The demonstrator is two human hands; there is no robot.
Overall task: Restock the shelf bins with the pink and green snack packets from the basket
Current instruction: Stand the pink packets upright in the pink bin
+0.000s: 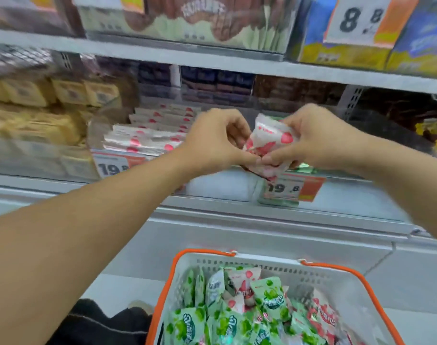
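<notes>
Both my hands hold a small bunch of pink snack packets point(269, 141) in front of the shelf bins. My left hand point(217, 140) pinches the bunch from the left, and my right hand point(317, 138) grips it from the right with the fingers curled round it. A clear bin point(148, 135) just left of my hands is stacked with rows of pink packets. A sliver of green packets point(304, 166) shows under my right hand. Below stands the white basket with orange handles point(202, 262), filled with green packets point(269, 300) and some pink ones point(244, 280).
Yellow-wrapped snacks point(38, 115) fill the bins to the left, dark packets point(299, 90) lie behind. Price tags point(284, 189) hang on the bin fronts. The upper shelf point(212, 58) carries boxes. A white ledge point(262, 227) runs between shelf and basket.
</notes>
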